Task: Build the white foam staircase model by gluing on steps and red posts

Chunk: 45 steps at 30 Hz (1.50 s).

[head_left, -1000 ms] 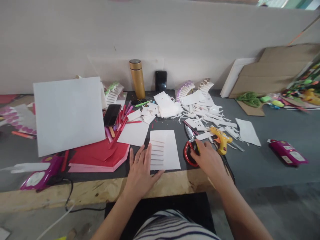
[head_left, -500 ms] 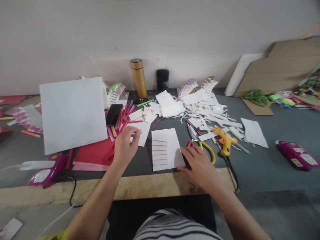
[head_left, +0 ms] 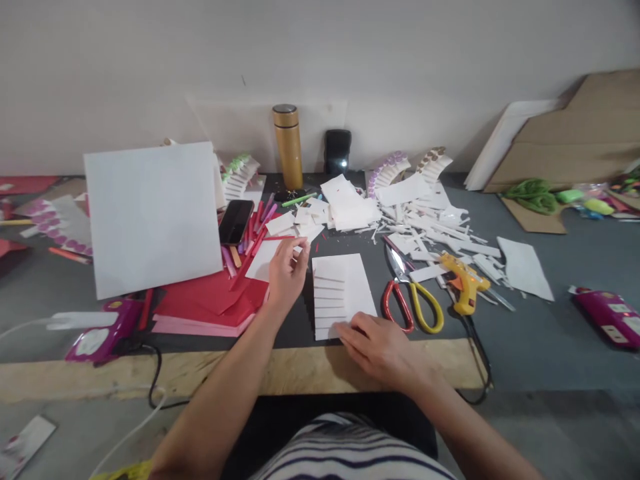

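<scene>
A white sheet (head_left: 350,290) cut with several parallel slits on its left half lies on the dark mat in front of me. My right hand (head_left: 383,348) rests on its near edge, fingers stretched flat on the paper. My left hand (head_left: 287,272) hovers just left of the sheet over a smaller white paper (head_left: 263,260), fingers curled in a pinch; what they hold I cannot make out. Scissors (head_left: 413,305) with one red and one yellow handle lie free to the right of the sheet.
A yellow glue gun (head_left: 465,283) lies beyond the scissors amid white paper scraps (head_left: 435,230). A large white board (head_left: 153,217), red paper stack (head_left: 210,303), phone (head_left: 236,221) and coloured strips are on the left. A gold flask (head_left: 289,147) stands at the wall.
My right hand let go of the scissors and came left onto the sheet's near edge. My left hand lifted off the sheet, reached toward the strips, and now pinches beside the sheet.
</scene>
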Tool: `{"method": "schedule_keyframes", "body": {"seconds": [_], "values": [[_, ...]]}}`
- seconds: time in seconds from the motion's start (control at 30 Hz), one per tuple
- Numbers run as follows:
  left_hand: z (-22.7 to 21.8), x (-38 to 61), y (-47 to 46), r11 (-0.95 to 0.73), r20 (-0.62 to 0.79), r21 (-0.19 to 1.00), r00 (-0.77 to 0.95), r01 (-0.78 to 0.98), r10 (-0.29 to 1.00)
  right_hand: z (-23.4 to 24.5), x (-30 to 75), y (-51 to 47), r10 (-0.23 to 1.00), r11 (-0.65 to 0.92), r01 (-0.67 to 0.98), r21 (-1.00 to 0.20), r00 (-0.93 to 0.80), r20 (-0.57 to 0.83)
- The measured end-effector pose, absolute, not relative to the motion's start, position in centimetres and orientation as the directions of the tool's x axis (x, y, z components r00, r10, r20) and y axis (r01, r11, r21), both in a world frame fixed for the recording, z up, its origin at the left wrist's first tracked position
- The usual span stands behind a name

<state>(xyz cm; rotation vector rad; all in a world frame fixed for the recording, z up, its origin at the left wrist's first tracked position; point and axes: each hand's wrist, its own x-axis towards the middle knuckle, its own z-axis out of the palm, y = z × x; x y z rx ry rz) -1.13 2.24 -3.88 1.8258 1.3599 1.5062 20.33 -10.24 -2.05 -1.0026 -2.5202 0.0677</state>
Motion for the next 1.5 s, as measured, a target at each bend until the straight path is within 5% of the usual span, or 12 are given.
{"method": "schedule_keyframes", "body": {"seconds": [0.83,1.5], "values": [[-5.3,-1.7,2.4,-0.391,0.414,0.829,0.032,0.399,0.910,-4.8,19.8,-8.8,0.745,0.608,0.763,-0.217,-0.455,0.488],[-5.0,-1.4,2.4,-0.384,0.389,0.833,0.071,0.398,0.918,-4.7,19.4,-8.4,0.851,0.484,0.815,-0.320,-0.353,0.389]]}}
